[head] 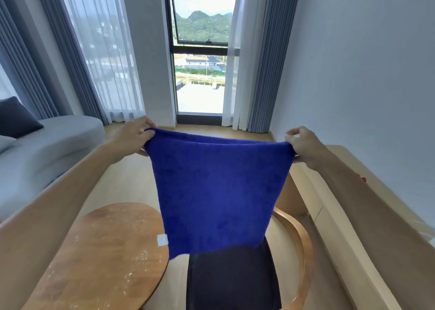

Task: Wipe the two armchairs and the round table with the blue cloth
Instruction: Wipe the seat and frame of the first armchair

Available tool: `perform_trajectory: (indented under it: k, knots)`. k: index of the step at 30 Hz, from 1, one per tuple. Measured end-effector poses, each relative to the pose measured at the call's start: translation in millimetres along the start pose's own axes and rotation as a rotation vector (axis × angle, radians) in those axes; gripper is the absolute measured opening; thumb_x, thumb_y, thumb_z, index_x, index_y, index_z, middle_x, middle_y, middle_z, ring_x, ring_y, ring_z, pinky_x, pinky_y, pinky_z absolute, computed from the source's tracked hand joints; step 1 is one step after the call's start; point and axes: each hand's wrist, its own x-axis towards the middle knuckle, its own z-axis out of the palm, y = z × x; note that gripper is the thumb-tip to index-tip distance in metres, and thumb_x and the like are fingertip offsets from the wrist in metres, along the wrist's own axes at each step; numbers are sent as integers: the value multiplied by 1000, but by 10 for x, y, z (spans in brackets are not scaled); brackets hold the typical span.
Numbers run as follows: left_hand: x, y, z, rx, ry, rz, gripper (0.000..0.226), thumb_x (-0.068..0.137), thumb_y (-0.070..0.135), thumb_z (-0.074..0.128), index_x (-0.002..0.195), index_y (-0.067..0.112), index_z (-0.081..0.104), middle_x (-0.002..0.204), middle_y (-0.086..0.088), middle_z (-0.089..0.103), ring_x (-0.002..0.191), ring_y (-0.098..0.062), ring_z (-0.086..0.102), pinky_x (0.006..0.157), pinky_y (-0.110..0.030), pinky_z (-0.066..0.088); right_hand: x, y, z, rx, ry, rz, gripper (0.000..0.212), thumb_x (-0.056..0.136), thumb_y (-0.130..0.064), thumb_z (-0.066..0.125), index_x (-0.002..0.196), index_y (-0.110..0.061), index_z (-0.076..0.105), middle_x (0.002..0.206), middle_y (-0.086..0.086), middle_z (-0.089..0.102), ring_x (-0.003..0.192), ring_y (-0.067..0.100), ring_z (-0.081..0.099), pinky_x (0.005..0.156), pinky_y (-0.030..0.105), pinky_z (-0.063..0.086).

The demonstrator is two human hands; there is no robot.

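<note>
I hold the blue cloth [219, 189] spread out in the air in front of me. My left hand [135, 134] pinches its upper left corner and my right hand [303, 144] pinches its upper right corner. The cloth hangs down flat, with a small white tag at its lower left edge. Below it stands an armchair [299, 241] with a curved wooden frame and a dark seat, partly hidden by the cloth. The round wooden table [106, 258], speckled with pale dust or crumbs, is at the lower left, beside the armchair. A second armchair is not in view.
A grey sofa [47, 149] with a dark cushion [16, 117] lies on the left. A long light-wood counter [341, 192] runs along the white wall on the right. A tall window [200, 74] with curtains is ahead, with wooden floor before it.
</note>
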Motion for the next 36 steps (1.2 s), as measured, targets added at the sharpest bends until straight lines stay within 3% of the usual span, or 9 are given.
perform_trajectory:
  k: [5, 8, 11, 14, 19, 24, 28, 32, 36]
  knots:
    - [113, -55, 49, -289, -17, -186, 15, 99, 19, 49, 112, 14, 52, 99, -5, 53, 83, -16, 55, 60, -32, 52, 8, -39, -112, 283, -363, 110, 33, 85, 8, 61, 112, -8, 55, 110, 14, 56, 92, 21, 58, 66, 31, 55]
    - [117, -116, -40, -424, -199, -176, 27, 90, 7, 61, 116, 13, 54, 106, -9, 61, 93, -19, 61, 74, -32, 52, -13, -6, -142, 13, -225, -82, 27, 81, 15, 60, 96, -8, 65, 102, 16, 61, 87, 23, 60, 63, 23, 53]
    - [87, -122, -122, -130, -210, -21, 25, 90, 5, 61, 111, 19, 60, 104, -6, 69, 96, -21, 63, 83, -34, 50, -20, 16, -123, -345, -31, -293, 15, 87, 2, 60, 94, -8, 69, 86, 8, 66, 81, 21, 60, 69, 27, 45]
    - [57, -57, -111, 199, -113, 95, 11, 95, 17, 56, 95, 25, 62, 87, 1, 71, 80, -18, 64, 72, -31, 49, -20, 21, -59, -496, 92, -404, 10, 93, -9, 56, 92, -15, 64, 73, -2, 60, 63, 16, 58, 59, 25, 44]
    - [48, -39, -22, 22, -34, 1, 5, 95, 22, 57, 93, 17, 58, 85, -9, 69, 80, -24, 66, 63, -36, 57, 22, -6, -57, -69, -12, -58, 6, 98, -15, 51, 103, -12, 53, 89, 5, 57, 75, 22, 61, 48, 30, 54]
    - [73, -91, -95, -408, -184, -202, 26, 87, 10, 67, 109, 17, 57, 114, -12, 61, 97, -22, 61, 76, -35, 53, 29, -14, -179, 139, -379, 24, 26, 85, 9, 60, 102, -10, 59, 102, 12, 60, 91, 22, 60, 69, 30, 54]
    - [29, -71, -226, -125, -279, -74, 29, 89, 3, 62, 110, 23, 61, 104, -6, 71, 95, -20, 66, 77, -27, 50, -20, -9, -194, -203, -149, -232, 23, 82, 10, 60, 94, -9, 67, 77, 4, 63, 67, 14, 55, 60, 21, 45]
    - [-19, -24, -181, 179, -122, 35, 8, 93, 18, 60, 98, 18, 65, 86, -6, 73, 85, -25, 69, 81, -39, 54, -39, 7, -147, -471, 29, -366, 10, 88, -7, 61, 91, -13, 69, 80, 3, 66, 76, 19, 57, 69, 28, 44]
    - [-26, -46, -82, 71, -24, -25, 12, 91, 21, 64, 91, 10, 61, 83, -15, 69, 79, -28, 68, 68, -41, 59, -50, 28, -149, -234, 14, -220, 6, 92, -9, 58, 91, -15, 59, 81, 7, 65, 68, 21, 63, 64, 31, 56]
